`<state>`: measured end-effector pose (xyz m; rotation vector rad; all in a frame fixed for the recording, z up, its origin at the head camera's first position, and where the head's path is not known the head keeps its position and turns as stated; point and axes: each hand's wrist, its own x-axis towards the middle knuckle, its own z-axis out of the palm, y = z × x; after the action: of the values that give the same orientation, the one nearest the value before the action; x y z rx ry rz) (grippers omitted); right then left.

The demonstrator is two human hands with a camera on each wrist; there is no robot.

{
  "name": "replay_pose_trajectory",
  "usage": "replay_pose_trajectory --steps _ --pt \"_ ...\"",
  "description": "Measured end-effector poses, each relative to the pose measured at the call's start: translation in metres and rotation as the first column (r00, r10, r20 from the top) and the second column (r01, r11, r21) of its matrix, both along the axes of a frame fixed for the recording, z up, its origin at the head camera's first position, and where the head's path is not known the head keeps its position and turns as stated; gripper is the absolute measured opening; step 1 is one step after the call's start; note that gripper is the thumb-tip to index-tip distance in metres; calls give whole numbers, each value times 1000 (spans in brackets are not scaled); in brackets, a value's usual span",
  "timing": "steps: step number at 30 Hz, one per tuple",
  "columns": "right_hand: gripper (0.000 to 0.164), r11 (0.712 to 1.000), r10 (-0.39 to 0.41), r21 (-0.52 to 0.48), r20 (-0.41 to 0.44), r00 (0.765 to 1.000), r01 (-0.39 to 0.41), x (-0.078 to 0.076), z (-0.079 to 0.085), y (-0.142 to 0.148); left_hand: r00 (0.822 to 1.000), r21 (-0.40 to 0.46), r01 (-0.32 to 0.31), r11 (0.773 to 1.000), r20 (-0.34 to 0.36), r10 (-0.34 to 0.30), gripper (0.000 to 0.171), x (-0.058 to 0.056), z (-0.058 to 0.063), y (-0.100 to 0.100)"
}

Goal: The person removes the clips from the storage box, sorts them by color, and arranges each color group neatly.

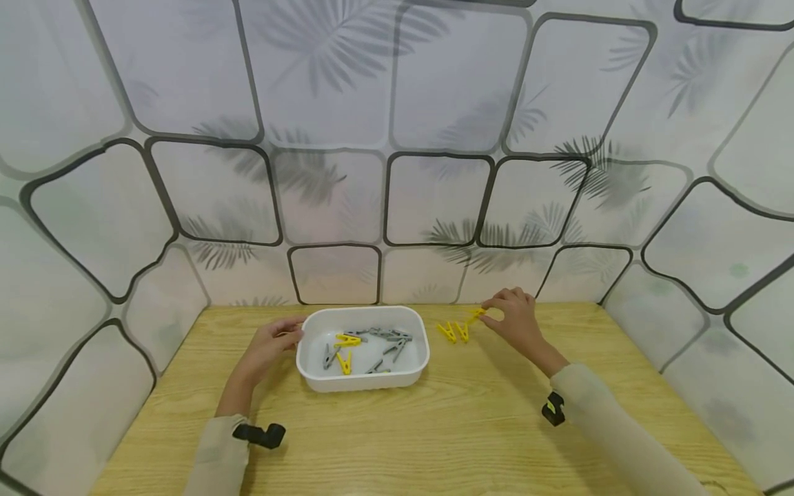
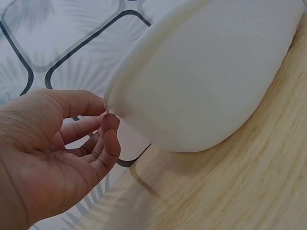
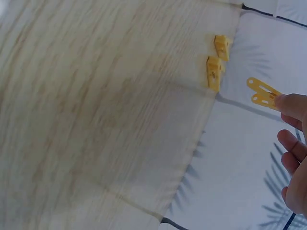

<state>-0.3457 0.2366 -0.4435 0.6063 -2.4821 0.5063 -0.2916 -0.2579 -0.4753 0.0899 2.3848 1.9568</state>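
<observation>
A white plastic basin (image 1: 362, 383) stands on the table with several grey and yellow clothespins in it. My left hand (image 1: 271, 348) holds its left end, thumb and forefinger at the rim (image 2: 109, 98). To the right of the basin, my right hand (image 1: 516, 322) pinches a yellow clothespin (image 3: 263, 92) between thumb and forefinger, above the table. Two more yellow clothespins (image 1: 455, 332) stand side by side on the wood between the basin and that hand. Inside the basin, one yellow clothespin (image 1: 344, 363) lies near the front and another (image 1: 348, 340) further back among grey ones (image 1: 397, 335).
The light wood table (image 1: 397, 434) runs back to a wall (image 1: 335, 207) covered in a patterned sheet of outlined shapes and leaves. Similar sheeting closes off the left and right sides. A black strap mount (image 1: 260, 435) sits on the left sleeve, another (image 1: 553, 408) on the right.
</observation>
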Motion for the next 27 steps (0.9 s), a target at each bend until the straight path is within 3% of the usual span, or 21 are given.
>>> replay_pose_trajectory --steps 13,27 --pt "19 996 -92 -7 121 988 94 -4 -14 18 997 121 30 992 73 -39 54 1 4 3" --pt "13 987 -155 4 206 966 158 -1 -25 24 994 138 23 990 103 -37 56 0 6 5"
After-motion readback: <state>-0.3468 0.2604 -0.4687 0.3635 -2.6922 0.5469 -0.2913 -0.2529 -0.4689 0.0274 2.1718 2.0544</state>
